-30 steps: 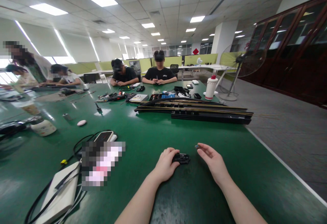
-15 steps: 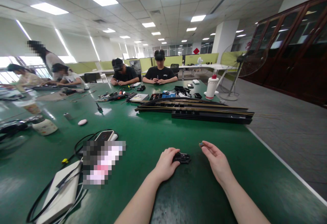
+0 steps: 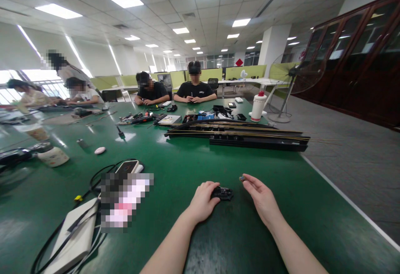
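Observation:
My left hand (image 3: pixel 203 201) grips the left end of a small black plastic part (image 3: pixel 224 193), low against the green tabletop (image 3: pixel 175 163). Its thumb lies along the near side and the fingers curl over the far side. A little to the right, my right hand (image 3: pixel 260 195) pinches a tiny bluish piece (image 3: pixel 242 178) between thumb and fingertips, too small to name. That piece is apart from the black part, with a short gap of green between them.
Long black profiles (image 3: pixel 259 142) with thin brass-coloured rods lie across the table ahead. On the left are a phone (image 3: pixel 128 167), a white power bank (image 3: pixel 75 232) and cables. A white bottle (image 3: pixel 258 107) stands far right. Two people (image 3: pixel 195 92) sit opposite.
My right hand moved slightly right and up with the tiny piece, then came back left. My left hand stays on the black part. A standing person at far left shifted right.

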`<control>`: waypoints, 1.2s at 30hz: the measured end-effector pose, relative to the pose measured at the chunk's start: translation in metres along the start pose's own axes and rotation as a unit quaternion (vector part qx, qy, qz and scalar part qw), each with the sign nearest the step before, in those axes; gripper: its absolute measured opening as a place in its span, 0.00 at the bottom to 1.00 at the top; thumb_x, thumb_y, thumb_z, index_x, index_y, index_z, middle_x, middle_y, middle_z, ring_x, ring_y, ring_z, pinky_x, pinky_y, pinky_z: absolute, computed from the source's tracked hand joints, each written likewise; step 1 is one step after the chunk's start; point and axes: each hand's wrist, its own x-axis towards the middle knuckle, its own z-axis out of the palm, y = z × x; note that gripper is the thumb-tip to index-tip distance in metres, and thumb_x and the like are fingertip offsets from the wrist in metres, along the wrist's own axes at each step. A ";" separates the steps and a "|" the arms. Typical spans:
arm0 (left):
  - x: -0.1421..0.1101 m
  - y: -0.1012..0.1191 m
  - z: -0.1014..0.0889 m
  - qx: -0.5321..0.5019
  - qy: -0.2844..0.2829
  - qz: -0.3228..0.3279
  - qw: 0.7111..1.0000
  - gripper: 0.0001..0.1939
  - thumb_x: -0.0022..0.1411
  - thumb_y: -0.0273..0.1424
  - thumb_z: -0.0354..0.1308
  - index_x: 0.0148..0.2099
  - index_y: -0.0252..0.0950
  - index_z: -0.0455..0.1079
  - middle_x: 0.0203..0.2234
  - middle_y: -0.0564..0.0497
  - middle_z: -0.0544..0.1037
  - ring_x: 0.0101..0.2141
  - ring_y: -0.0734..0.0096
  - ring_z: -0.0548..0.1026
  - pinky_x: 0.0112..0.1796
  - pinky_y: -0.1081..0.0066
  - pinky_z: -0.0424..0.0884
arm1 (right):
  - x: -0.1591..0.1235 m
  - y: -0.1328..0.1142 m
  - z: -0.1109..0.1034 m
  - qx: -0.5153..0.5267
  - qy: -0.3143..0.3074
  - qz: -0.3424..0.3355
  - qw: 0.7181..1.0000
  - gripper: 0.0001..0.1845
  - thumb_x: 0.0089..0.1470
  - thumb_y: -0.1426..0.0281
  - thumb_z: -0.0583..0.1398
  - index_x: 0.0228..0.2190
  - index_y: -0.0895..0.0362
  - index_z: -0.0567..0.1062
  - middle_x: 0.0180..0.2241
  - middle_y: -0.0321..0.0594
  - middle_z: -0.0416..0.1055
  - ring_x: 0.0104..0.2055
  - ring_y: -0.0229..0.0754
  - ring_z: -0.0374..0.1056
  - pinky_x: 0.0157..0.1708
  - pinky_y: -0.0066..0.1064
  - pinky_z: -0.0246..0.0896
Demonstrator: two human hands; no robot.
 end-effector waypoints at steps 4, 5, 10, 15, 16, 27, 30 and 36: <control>0.001 0.000 0.001 0.005 0.000 -0.001 1.000 0.22 0.55 0.26 0.53 0.54 0.38 0.62 0.48 0.48 0.68 0.48 0.63 0.64 0.50 0.63 0.59 | -0.004 0.000 0.007 -0.020 -0.021 -0.003 1.000 0.24 0.35 0.57 0.67 0.36 0.55 0.75 0.37 0.43 0.76 0.44 0.48 0.70 0.51 0.43 0.59; 0.001 0.000 0.001 0.006 0.000 0.000 1.000 0.22 0.55 0.26 0.53 0.54 0.38 0.62 0.48 0.48 0.69 0.48 0.63 0.64 0.50 0.63 0.60 | -0.006 -0.001 0.010 -0.026 -0.032 -0.002 0.999 0.24 0.35 0.57 0.67 0.35 0.55 0.76 0.37 0.43 0.76 0.44 0.48 0.70 0.50 0.43 0.59; 0.000 -0.001 0.002 0.006 0.001 0.001 1.000 0.22 0.56 0.26 0.53 0.54 0.40 0.61 0.48 0.49 0.69 0.48 0.63 0.64 0.50 0.63 0.60 | -0.009 0.003 0.017 -0.066 -0.074 -0.010 0.995 0.24 0.35 0.56 0.66 0.35 0.56 0.76 0.37 0.45 0.76 0.42 0.49 0.71 0.48 0.43 0.62; 0.000 0.000 0.002 0.003 0.002 0.001 1.000 0.22 0.56 0.26 0.53 0.54 0.40 0.62 0.48 0.48 0.68 0.48 0.62 0.64 0.49 0.62 0.61 | -0.010 0.010 0.019 -0.172 -0.110 -0.077 0.976 0.17 0.41 0.60 0.63 0.35 0.54 0.77 0.39 0.42 0.75 0.45 0.48 0.69 0.51 0.44 0.58; 0.000 0.000 0.002 0.003 0.001 0.000 1.000 0.22 0.56 0.26 0.53 0.54 0.40 0.62 0.48 0.48 0.68 0.48 0.62 0.64 0.49 0.61 0.61 | -0.011 0.011 0.019 -0.194 -0.115 -0.092 0.970 0.15 0.43 0.62 0.63 0.35 0.53 0.77 0.39 0.42 0.75 0.45 0.48 0.68 0.51 0.43 0.58; 0.000 -0.006 0.007 0.012 0.008 0.012 1.000 0.21 0.56 0.25 0.51 0.53 0.40 0.61 0.47 0.48 0.68 0.48 0.63 0.65 0.49 0.62 0.61 | -0.014 0.014 0.022 -0.398 -0.177 -0.195 0.879 0.12 0.46 0.70 0.60 0.35 0.48 0.77 0.43 0.40 0.73 0.48 0.49 0.65 0.51 0.44 0.56; 0.001 -0.006 0.008 0.015 0.008 0.009 1.000 0.21 0.56 0.24 0.51 0.53 0.40 0.61 0.47 0.48 0.68 0.48 0.63 0.65 0.49 0.62 0.61 | -0.013 0.016 0.021 -0.393 -0.172 -0.189 0.883 0.12 0.45 0.70 0.60 0.35 0.49 0.77 0.43 0.40 0.73 0.48 0.49 0.65 0.51 0.45 0.56; 0.005 -0.004 0.005 0.006 0.000 -0.009 1.000 0.21 0.54 0.25 0.52 0.52 0.39 0.64 0.48 0.47 0.67 0.49 0.62 0.64 0.51 0.62 0.60 | -0.010 0.015 0.019 -0.345 -0.171 -0.166 0.908 0.17 0.42 0.72 0.61 0.37 0.50 0.76 0.43 0.39 0.74 0.47 0.47 0.67 0.51 0.42 0.57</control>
